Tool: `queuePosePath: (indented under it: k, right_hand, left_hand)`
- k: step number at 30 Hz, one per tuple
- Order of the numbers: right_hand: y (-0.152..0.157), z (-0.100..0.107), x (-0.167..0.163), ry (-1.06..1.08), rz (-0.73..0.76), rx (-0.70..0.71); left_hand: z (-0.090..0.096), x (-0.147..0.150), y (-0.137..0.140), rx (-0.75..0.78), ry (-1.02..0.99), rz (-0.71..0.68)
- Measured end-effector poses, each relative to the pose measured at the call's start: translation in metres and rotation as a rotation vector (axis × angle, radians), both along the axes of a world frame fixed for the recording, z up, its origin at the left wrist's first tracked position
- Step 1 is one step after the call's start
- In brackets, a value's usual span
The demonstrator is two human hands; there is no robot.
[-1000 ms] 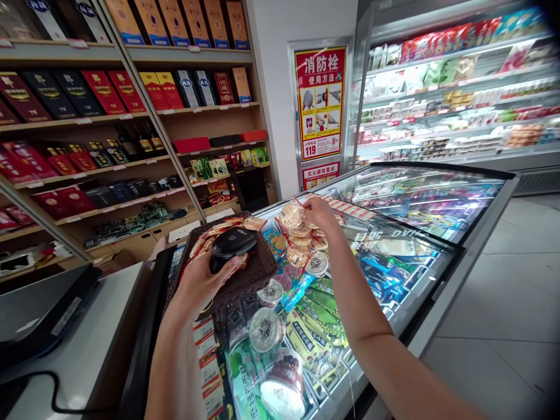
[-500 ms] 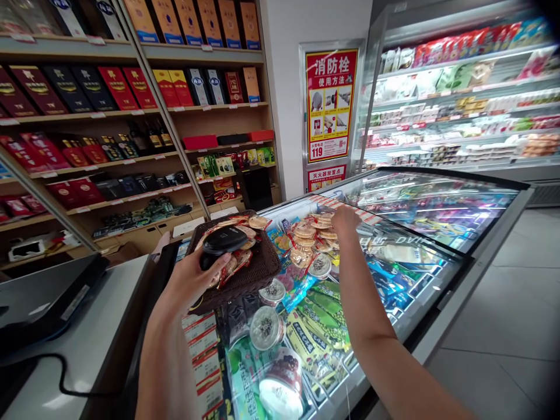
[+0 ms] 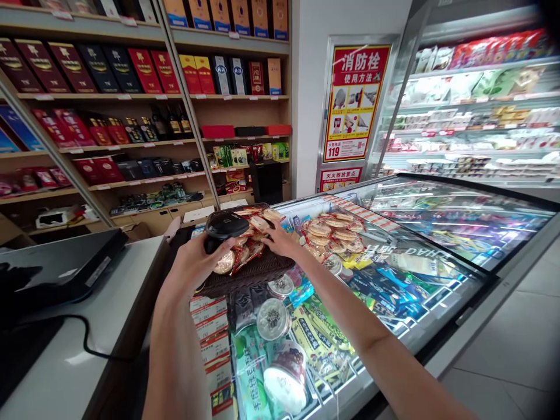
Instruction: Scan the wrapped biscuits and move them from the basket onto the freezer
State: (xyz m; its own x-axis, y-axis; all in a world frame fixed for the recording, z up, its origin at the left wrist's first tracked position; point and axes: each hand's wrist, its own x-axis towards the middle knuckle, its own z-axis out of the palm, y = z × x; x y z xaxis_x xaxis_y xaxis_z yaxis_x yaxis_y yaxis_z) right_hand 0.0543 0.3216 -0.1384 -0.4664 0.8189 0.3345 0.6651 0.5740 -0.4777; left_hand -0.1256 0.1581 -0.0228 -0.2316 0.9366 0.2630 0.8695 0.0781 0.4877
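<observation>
My left hand [image 3: 195,256] is wrapped round the handle of a black handheld barcode scanner [image 3: 227,224], held over the near left part of a dark brown woven basket [image 3: 262,271]. Round crackers in clear, red-edged wrappers [image 3: 245,255] fill the basket. At its right side, my right hand [image 3: 280,238] reaches in, thumb and fingers closing on a wrapped cracker [image 3: 259,224]; the fingertips are partly hidden among the packs. A loose pile of the same wrapped crackers [image 3: 335,228] lies on the freezer's glass top, right of the basket.
Under the glass of the chest freezer [image 3: 455,344] lie ice cream tubs [image 3: 273,319] and bagged ices. At left, a counter [image 3: 126,297] carries a dark device [image 3: 74,271] and a black cable [image 3: 87,338]. Shelves of boxes [image 3: 166,71] stand behind.
My right hand has moved left from the cracker pile on the glass to the basket. My left hand still holds the scanner over the basket. The view has shifted slightly left.
</observation>
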Motion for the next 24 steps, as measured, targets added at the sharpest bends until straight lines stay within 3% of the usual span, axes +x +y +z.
queuePosePath:
  k: [6, 11, 15, 24]
  right_hand:
    - [0.005, -0.014, -0.007, -0.041, 0.158, 0.043]
    - [-0.005, -0.017, -0.007, -0.152, 0.109, -0.062]
    - [-0.001, -0.015, -0.007, -0.058, 0.121, 0.12]
    - [0.003, 0.01, 0.014, 0.051, -0.139, 0.174]
  left_hand:
    - [-0.003, 0.0, 0.0, 0.029, -0.024, -0.048]
    - [-0.004, -0.001, 0.0, 0.062, -0.043, -0.063]
    - [-0.006, -0.004, 0.0, 0.068, -0.059, -0.076]
    - [-0.001, 0.004, 0.001, 0.051, -0.012, -0.101]
